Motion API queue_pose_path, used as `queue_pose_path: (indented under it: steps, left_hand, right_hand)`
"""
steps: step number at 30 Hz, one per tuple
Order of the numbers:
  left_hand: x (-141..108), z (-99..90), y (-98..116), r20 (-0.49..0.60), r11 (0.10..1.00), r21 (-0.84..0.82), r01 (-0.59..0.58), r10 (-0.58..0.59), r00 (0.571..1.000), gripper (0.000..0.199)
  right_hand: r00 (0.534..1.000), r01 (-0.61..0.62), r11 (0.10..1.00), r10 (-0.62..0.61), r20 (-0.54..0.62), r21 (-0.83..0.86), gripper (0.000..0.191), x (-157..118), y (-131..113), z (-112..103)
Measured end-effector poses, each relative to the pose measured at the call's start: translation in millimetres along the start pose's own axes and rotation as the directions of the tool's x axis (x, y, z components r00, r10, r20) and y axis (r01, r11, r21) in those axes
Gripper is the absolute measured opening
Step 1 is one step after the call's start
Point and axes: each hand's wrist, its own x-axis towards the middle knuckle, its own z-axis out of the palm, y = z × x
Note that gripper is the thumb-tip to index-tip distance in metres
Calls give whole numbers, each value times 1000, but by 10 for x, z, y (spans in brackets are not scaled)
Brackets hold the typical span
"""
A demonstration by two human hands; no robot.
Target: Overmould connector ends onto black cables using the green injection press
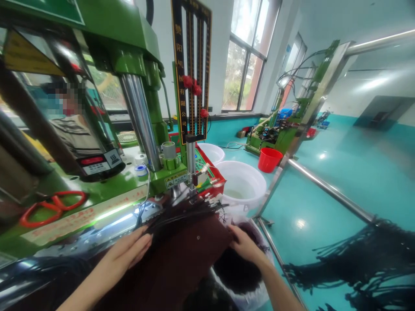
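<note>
Across the dark brown counter [191,250] lies a bundle of thin black strands [191,212], between the two hands. The left hand [132,248] rests by its near end, fingers together and extended; whether its grip is closed I cannot tell. The right hand [243,244] bends at the counter's corner, its fingertips partly hidden, their hold unclear. The step looks like steadying or arranging; such limp pieces call for light, even pressure. The strands splay at their far tips. Beyond stands a smooth, round white tub [261,183].
</note>
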Motion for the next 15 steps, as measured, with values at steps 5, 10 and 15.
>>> queue_pose_path:
  steps: [5,10,15]
  left_hand:
    - [-51,39,-163,-56,988,-134,72,-80,995,64]
    - [-164,237,-283,-108,969,220,-113,140,984,52]
    - [-462,281,-391,-93,881,432,-193,257,962,30]
  right_hand:
    - [993,55,972,-29,-116,229,26,-42,-570,79]
    - [919,-192,513,-207,337,837,61,52,-1076,673]
    - [945,-119,253,-268,188,960,70,220,-1326,769]
